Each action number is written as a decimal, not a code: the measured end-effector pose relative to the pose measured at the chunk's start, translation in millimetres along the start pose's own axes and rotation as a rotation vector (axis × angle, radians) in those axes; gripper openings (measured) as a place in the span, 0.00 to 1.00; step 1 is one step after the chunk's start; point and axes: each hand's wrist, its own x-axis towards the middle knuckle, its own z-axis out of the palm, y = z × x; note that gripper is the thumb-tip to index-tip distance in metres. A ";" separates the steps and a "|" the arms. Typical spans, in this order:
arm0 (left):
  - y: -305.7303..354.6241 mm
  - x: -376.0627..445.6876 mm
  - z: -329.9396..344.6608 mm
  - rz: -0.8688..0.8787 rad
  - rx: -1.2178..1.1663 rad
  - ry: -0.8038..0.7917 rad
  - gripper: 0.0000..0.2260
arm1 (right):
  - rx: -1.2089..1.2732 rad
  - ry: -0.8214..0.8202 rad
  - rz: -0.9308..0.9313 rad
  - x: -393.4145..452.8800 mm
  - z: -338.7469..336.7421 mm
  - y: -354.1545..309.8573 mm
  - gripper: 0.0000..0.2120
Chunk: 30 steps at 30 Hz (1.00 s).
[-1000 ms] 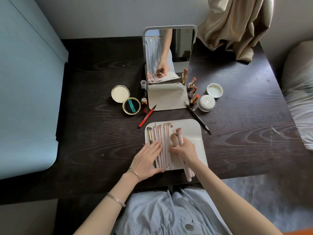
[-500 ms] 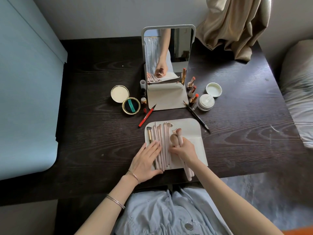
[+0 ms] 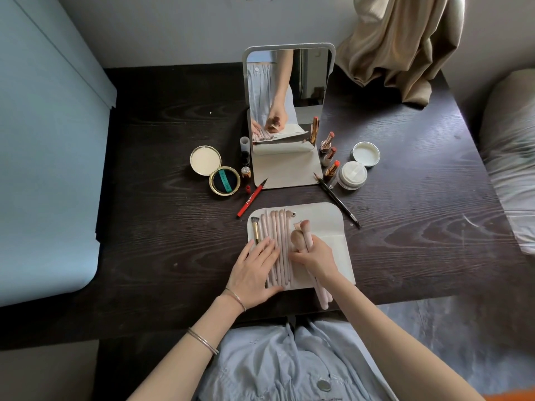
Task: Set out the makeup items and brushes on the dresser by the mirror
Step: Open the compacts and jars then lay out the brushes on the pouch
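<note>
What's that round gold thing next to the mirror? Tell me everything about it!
It is an open compact with two round halves joined by a hinge, both rimmed in shiny gold. The farther half looks pale cream. The nearer half looks dark, with a teal strap across it. It lies flat on the dark wooden dresser, left of the mirror. Neither hand touches it, and it seems to touch nothing else.

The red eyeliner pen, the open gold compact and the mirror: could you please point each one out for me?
red eyeliner pen (image 3: 250,198), head view, middle of its red barrel.
open gold compact (image 3: 225,181), head view, dark puff in its lower half.
mirror (image 3: 332,56), head view, right edge of its pale frame.
</note>
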 end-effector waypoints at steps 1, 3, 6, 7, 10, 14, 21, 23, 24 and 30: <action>-0.3 0.0 0.0 -0.006 0.009 0.001 0.37 | 0.002 0.000 0.000 0.3 0.1 0.3 0.15; -1.6 -0.6 -0.2 -0.024 0.021 0.004 0.38 | 0.007 -0.005 0.001 0.8 0.2 0.4 0.15; -3.5 -0.7 -0.7 -0.018 0.045 0.002 0.38 | 0.019 -0.008 0.005 1.0 0.3 0.3 0.14; -4.0 -0.2 -0.3 -0.005 0.051 0.007 0.38 | 0.018 -0.008 0.005 1.0 0.2 0.3 0.14; -4.3 0.5 1.9 0.017 0.053 0.020 0.38 | 0.008 0.004 0.014 1.0 -0.2 0.9 0.14; -4.2 -0.5 5.4 0.013 0.029 0.040 0.38 | 0.024 0.024 0.015 0.9 0.3 1.7 0.10; -3.7 -4.7 7.6 0.041 -0.061 0.074 0.37 | 0.020 0.037 0.013 -2.7 1.7 -0.5 0.09; -3.2 -3.2 7.8 0.060 -0.061 0.047 0.35 | 0.030 0.060 0.008 -3.8 2.2 -0.9 0.09; -2.7 -1.8 7.9 0.066 -0.061 0.028 0.35 | 0.033 0.063 0.006 -4.2 2.7 -0.4 0.10; -1.6 2.1 10.7 0.086 -0.053 -0.063 0.37 | 0.013 0.051 -0.002 -2.7 4.0 0.1 0.10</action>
